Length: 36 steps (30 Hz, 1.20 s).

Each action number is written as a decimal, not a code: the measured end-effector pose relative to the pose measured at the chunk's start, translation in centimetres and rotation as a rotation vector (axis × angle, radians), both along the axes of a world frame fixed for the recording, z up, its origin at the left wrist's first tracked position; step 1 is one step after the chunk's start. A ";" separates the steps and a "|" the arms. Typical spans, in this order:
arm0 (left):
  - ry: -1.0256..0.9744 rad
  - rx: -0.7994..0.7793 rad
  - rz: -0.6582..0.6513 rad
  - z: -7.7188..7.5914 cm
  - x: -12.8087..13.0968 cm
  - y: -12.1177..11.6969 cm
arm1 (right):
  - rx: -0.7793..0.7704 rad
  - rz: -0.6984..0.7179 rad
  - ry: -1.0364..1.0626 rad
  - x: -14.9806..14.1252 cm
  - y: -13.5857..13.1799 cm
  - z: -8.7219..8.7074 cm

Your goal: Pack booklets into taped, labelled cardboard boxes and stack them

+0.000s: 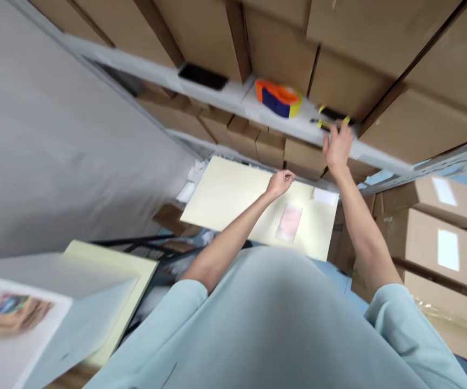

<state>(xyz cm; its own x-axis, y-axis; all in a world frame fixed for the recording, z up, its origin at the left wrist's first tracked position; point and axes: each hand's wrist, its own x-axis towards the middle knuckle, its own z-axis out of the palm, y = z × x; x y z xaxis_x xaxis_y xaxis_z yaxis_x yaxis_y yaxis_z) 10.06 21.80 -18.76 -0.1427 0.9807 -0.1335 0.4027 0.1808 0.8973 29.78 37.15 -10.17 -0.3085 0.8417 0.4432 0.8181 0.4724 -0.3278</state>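
My right hand [339, 146] reaches up to the shelf edge [245, 105], thumb and fingers apart. Its fingertips are at a slim black tool with yellow ends [334, 114]; a second small black-and-yellow tool [321, 125] lies just left of the thumb. Blur hides what kind of tools they are. My left hand [281, 183] hovers over a pale yellow tabletop [225, 189], fingers curled in and nothing visible in them. Below it on the tabletop lies a blurred pink flat item [289, 222]. Rolls of orange, dark blue and yellow tape [279, 99] rest on the shelf.
Cardboard boxes [282, 54] fill the upper shelf, with more boxes [272, 147] beneath. A black flat object [203, 76] lies on the shelf edge. Stacked cartons [440, 243] stand at right. At left are a grey wall [75, 151] and an open white box [55, 324].
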 end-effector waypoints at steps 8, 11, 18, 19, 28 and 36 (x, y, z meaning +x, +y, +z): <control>0.051 -0.511 -0.016 -12.6 -0.3 -15.3 | -0.545 -0.166 0.274 3.5 -22.1 -18.9; 0.042 -0.555 -0.051 -14.3 1.1 -17.3 | -0.898 -0.365 0.254 3.8 -29.5 -23.1; 0.015 -0.584 -0.073 -16.5 3.7 -16.2 | -1.119 -0.524 0.348 2.4 -31.2 -26.1; 0.006 -0.594 -0.076 -16.6 3.9 -16.1 | -1.128 -0.539 0.348 2.3 -30.7 -26.4; -0.099 -0.618 -0.119 -16.2 4.6 -16.7 | -1.107 -0.601 0.416 5.2 -30.0 -25.6; -0.162 -0.586 -0.051 -13.7 1.4 -16.6 | -1.096 -0.406 0.783 6.4 -31.7 -20.7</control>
<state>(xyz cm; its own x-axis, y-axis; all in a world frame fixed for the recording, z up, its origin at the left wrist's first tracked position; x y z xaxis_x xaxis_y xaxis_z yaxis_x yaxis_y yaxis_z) 11.44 5.22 -32.45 -0.0305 0.7424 -0.6692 0.2900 0.6473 0.7049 36.17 5.44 -30.85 0.0539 0.8362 -0.5457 0.2702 -0.5383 -0.7982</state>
